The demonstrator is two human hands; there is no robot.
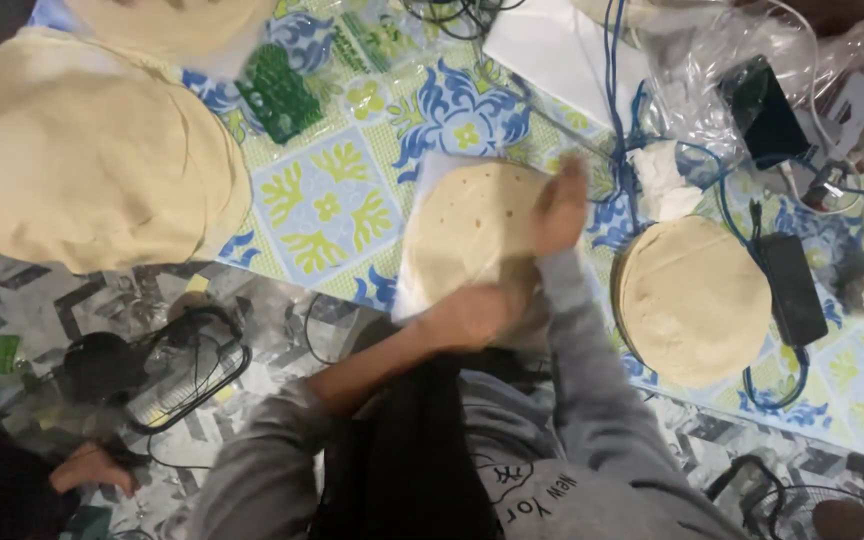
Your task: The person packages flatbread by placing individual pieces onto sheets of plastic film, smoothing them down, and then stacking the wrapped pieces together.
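- Head view, looking down: a person in a grey sweatshirt sits at a floor mat (327, 205) printed with blue and yellow-green floral squares.
- In the middle of the mat lies a thin round flatbread (467, 225), pale with small brown spots, resting on a white sheet (422, 185) slightly larger than itself.
- The right hand (559, 205) lies flat on the flatbread's right edge, fingers stretched out toward the top of the frame; it presses rather than grips.
- The left hand (470, 315) sits at the flatbread's near, lower edge, blurred; it seems closed on the rim, but I cannot tell for certain.
- The flatbread lies directly in front of the person, between the two hands, both touching it; being round, it has no long axis.
- Just right of it stands a small stack of flatbreads (692, 300), nearer the right hand.
- Well to the left is a much larger stack (82, 160).
- Blue cables (617, 120), a black power adapter (792, 285) and clear plastic bags (732, 60) clutter the upper right.
- Another person's hand (92, 465) shows at lower left, near a small fan (187, 375).
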